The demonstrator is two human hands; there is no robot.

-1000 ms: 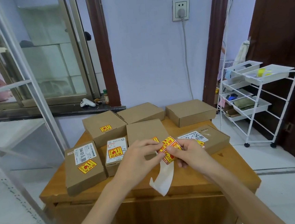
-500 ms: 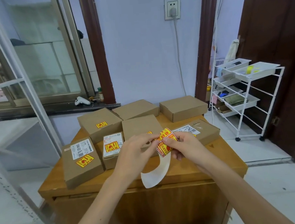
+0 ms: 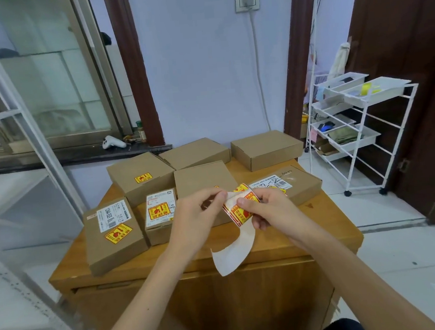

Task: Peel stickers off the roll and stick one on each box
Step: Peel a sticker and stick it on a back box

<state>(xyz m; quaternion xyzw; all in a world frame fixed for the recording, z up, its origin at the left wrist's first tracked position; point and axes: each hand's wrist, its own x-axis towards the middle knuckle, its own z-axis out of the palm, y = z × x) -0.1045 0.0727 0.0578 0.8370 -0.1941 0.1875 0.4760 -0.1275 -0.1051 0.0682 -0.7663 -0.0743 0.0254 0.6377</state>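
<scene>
Several brown cardboard boxes lie on a wooden table. Three on the left carry a yellow-red sticker: the front-left box, the small middle box and the back-left box. The centre box and the right box are partly hidden behind my hands. Two back boxes show plain tops. My right hand grips the sticker roll above the table. My left hand pinches a sticker's edge at the roll's top. White backing paper hangs down from the roll.
A white wire trolley with trays stands to the right of the table. A dark wooden door is behind it. A window sill with a white controller runs along the left. A white metal frame stands at the left.
The view has shifted a little. My left fingers have moved to the roll's upper edge, and a sticker corner has lifted from the backing. The boxes have not moved.
</scene>
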